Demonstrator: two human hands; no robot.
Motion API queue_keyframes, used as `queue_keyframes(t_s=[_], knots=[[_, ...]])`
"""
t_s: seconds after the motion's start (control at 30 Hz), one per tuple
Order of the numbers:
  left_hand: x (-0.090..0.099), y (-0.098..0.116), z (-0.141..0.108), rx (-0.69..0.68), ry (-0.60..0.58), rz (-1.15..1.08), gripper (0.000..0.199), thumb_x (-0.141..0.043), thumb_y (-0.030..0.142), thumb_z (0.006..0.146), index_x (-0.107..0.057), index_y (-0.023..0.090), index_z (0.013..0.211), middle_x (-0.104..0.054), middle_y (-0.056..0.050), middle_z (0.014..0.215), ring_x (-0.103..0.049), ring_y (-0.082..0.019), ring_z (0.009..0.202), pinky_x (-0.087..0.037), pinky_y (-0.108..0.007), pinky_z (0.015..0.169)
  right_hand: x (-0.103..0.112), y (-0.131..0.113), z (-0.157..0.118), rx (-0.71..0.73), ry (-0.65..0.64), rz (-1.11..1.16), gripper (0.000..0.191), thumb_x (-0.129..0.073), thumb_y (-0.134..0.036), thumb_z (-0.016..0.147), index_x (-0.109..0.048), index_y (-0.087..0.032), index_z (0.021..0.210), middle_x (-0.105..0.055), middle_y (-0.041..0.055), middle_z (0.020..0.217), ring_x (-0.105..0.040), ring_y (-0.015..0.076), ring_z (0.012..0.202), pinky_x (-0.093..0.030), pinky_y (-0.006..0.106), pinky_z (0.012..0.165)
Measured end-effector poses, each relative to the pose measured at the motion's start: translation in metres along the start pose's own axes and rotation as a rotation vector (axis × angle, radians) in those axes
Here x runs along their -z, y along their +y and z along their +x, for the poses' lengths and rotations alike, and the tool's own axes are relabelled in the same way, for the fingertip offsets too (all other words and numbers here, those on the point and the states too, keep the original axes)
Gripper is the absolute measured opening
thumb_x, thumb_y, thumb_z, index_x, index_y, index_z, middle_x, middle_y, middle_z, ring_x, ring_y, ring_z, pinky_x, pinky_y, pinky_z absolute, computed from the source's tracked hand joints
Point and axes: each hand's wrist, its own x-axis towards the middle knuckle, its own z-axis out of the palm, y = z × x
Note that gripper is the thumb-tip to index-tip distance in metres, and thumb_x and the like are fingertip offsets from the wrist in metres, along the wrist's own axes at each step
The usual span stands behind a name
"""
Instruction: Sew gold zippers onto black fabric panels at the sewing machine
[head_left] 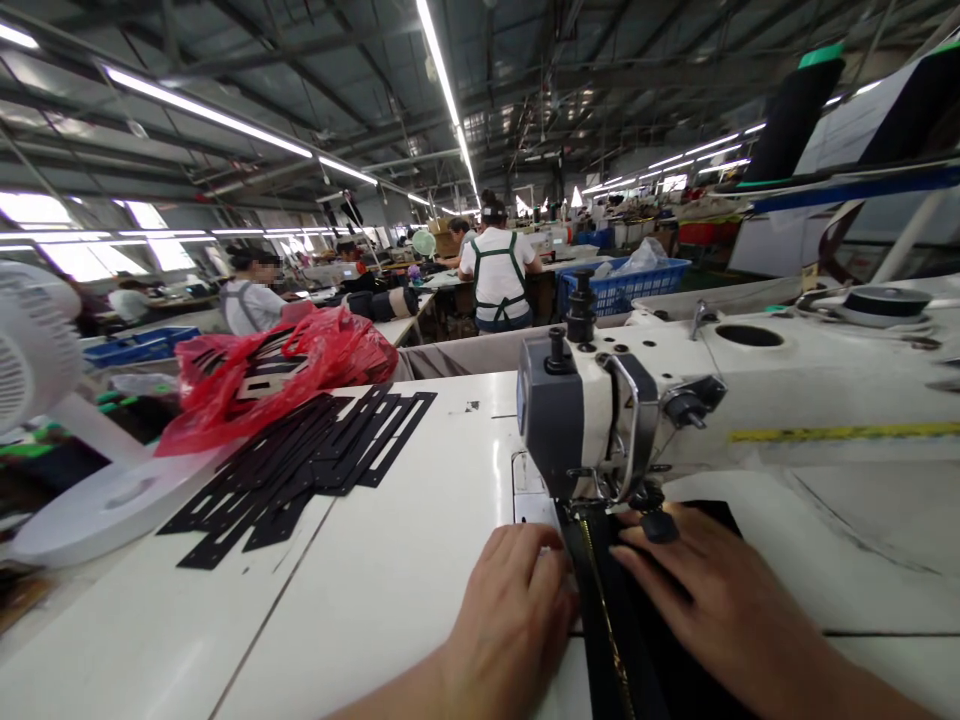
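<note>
A black zipper (pixel 600 590) with gold-coloured teeth runs lengthwise under the needle area of a white and grey sewing machine (pixel 555 415). Black fabric (pixel 667 660) lies along its right side. My left hand (pixel 517 600) is closed at the zipper's left edge, fingers curled round and their tips hidden. On the black fabric rests my right hand (pixel 720 590), fingers stretched out and thumb apart, close to the presser foot. The foot and needle are partly hidden by the machine head.
Flat black frame-shaped pieces (pixel 300 460) lie piled at left, before a red plastic bag (pixel 285 360) holding more. A white fan (pixel 82 420) stands at far left. A yellow tape measure (pixel 840 433) runs along the machine arm. Beyond are a blue basket (pixel 630 285) and several people.
</note>
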Motion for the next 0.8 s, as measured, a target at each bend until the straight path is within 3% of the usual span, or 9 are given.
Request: queue_keyframes(t_s=[0.13,0.33,0.5,0.8], knots=[[-0.004,-0.010,0.001,-0.120,-0.024,0.016,0.027,-0.045,0.011,0.088,-0.053,0.013,0.114,-0.059,-0.013,0.115,-0.056,-0.024,0.104,-0.046,-0.044,0.094,-0.014,-0.023,-0.005,0.024,-0.055,0.104,0.033,-0.038,-0.015,0.088,-0.056,-0.012,0.116,-0.062,0.0105,0.113,-0.060,0.0205,0.102,-0.053,0.034,0.086],[-0.004,-0.020,0.004,-0.242,-0.112,-0.031,0.022,-0.043,0.013,0.091,-0.058,0.012,0.108,-0.060,-0.012,0.117,-0.054,-0.023,0.112,-0.041,-0.041,0.101,-0.016,-0.017,-0.006,0.064,-0.057,0.113,0.034,-0.036,-0.014,0.087,-0.061,-0.009,0.110,-0.063,0.0132,0.111,-0.060,0.0221,0.103,-0.052,0.036,0.088],[0.002,-0.020,0.012,-0.353,-0.087,-0.022,0.024,-0.037,0.012,0.092,-0.059,0.008,0.101,-0.063,-0.014,0.107,-0.058,-0.023,0.106,-0.044,-0.040,0.098,-0.012,-0.017,-0.002,0.097,-0.093,0.083,0.035,-0.034,-0.012,0.088,-0.062,-0.006,0.108,-0.064,0.0146,0.109,-0.061,0.0219,0.101,-0.051,0.036,0.088],[-0.004,-0.014,0.012,-0.296,-0.083,-0.028,0.021,-0.039,0.016,0.093,-0.059,0.012,0.097,-0.063,-0.011,0.101,-0.059,-0.021,0.100,-0.047,-0.039,0.096,-0.018,-0.012,-0.007,0.111,-0.136,0.075,0.036,-0.035,-0.013,0.088,-0.058,-0.004,0.114,-0.061,0.0163,0.115,-0.058,0.0221,0.107,-0.051,0.036,0.089]])
